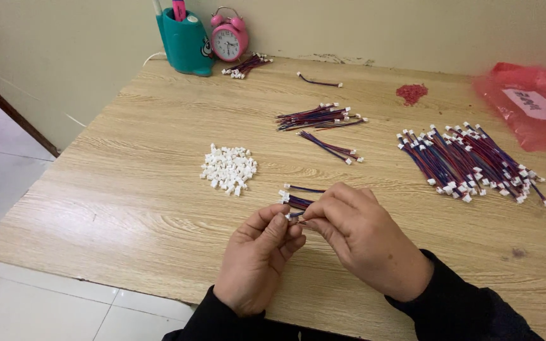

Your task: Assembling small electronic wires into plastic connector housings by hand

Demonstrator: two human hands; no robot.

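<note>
1. The left hand (257, 259) was curled, thumb and forefinger pinched narrow on the white-tipped end of a short red-and-blue wire lead (296, 215).
2. The right hand (364, 237) met it from the other side, its fingertips closed on the same wire lead, so the lead sat right between the 2 pinches, above the wooden table (134, 189) near its front edge.
3. Most of the lead was hidden by the fingers; I could not tell how far it ran into the right palm.
4. Just beyond the fingertips lay a few loose leads (298, 199), white plugs pointing left, touching the table and close to the held one.
5. A heap of small white connector housings (229, 168) sat farther back, to the left of the hands.
6. A small bundle of wires (317, 117) and a thinner cluster (333, 147) lay farther back in the middle.
7. A large spread of finished leads (469, 163) lay to the right, well apart from the hands.
8. At the far edge stood a teal pen holder (186, 44) beside a pink alarm clock (229, 39), with a red plastic bag (529, 104) at the right corner.
</note>
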